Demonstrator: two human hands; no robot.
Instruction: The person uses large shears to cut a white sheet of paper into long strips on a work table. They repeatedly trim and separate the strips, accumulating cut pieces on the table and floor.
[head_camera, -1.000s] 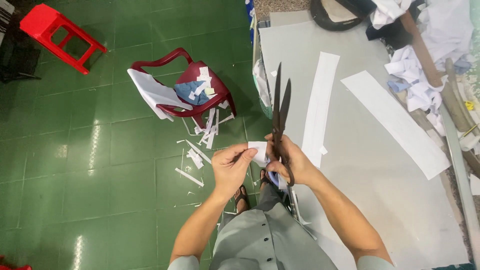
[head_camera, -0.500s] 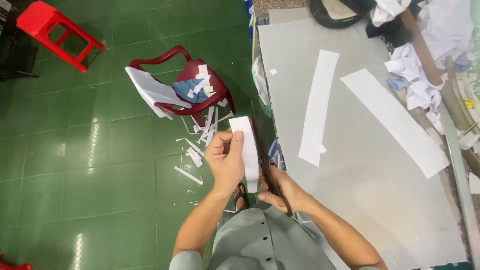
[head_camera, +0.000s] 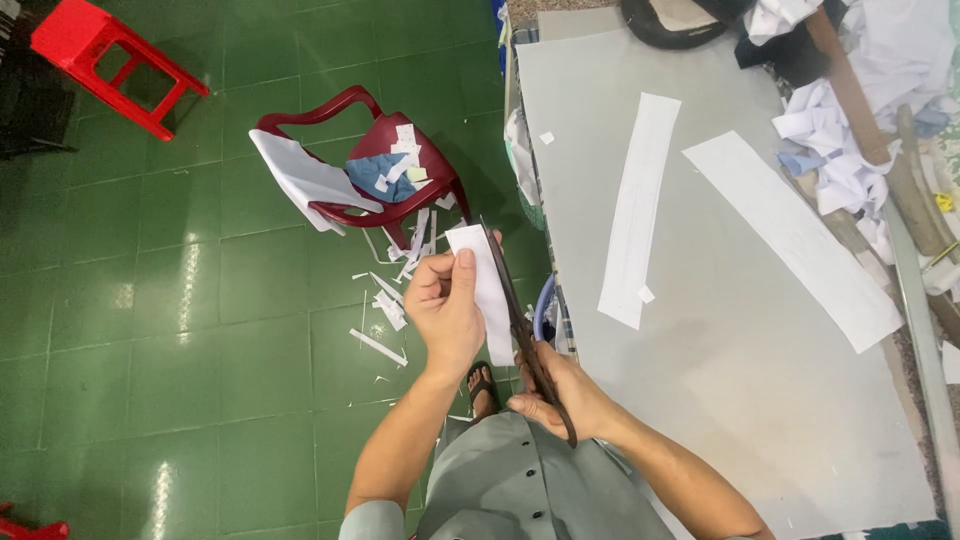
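The white strip (head_camera: 485, 290) now stands up tall in the left hand (head_camera: 445, 310). A second ago it was only a small folded bit pinched between both hands, and the scissors (head_camera: 520, 325) pointed way up over the grey surface (head_camera: 720, 330). Now the scissors have come down low, and the dark blades lie right along the strip's right edge, so the cutting looks to be under way.

The left hand is curled shut on the strip, thumb on the front. The right hand (head_camera: 560, 395) is closed around the scissor handles. Both are just left of the grey surface, above the green floor (head_camera: 150, 300).

The strip is thin, flat and bendy, like paper or stiff cloth. The scissors are long, dark metal. The grey surface is smooth and flat, with two long white strips (head_camera: 640, 205) lying on it. Left of it stands a shiny dark red plastic chair (head_camera: 400, 205) with white scraps on and around it.
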